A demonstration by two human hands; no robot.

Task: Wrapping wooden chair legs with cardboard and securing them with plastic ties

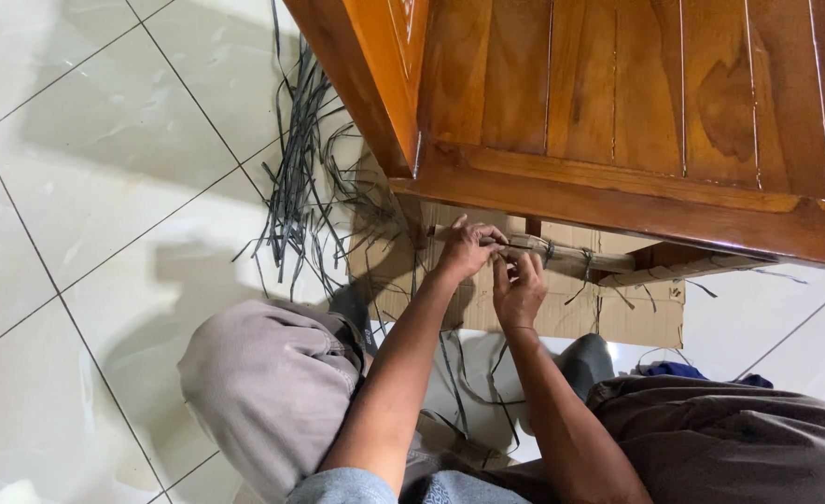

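**Gripping a bound bundle under the wooden furniture**

Looking down from the head camera, I start at the left: white floor tiles (86, 187), then a loose spray of dark plastic strips (293, 177) lying beside the corner of the wooden furniture (618, 103). More strips trail between my knees.

My left hand (466, 250) is closed around the near end of a long tan bundle (571, 254), which lies just under the furniture's lower rail on a sheet of flattened cardboard (636, 313). My right hand (519, 287) sits touching it just beside the left, fingers curled and pinching at something small there; I cannot tell exactly what. Dark strip bands already circle the bundle further right.

My judgement: a strip pulled unevenly could slip off the bundle's end, because both hands crowd one spot. Loose strips underfoot could also snag or tangle.
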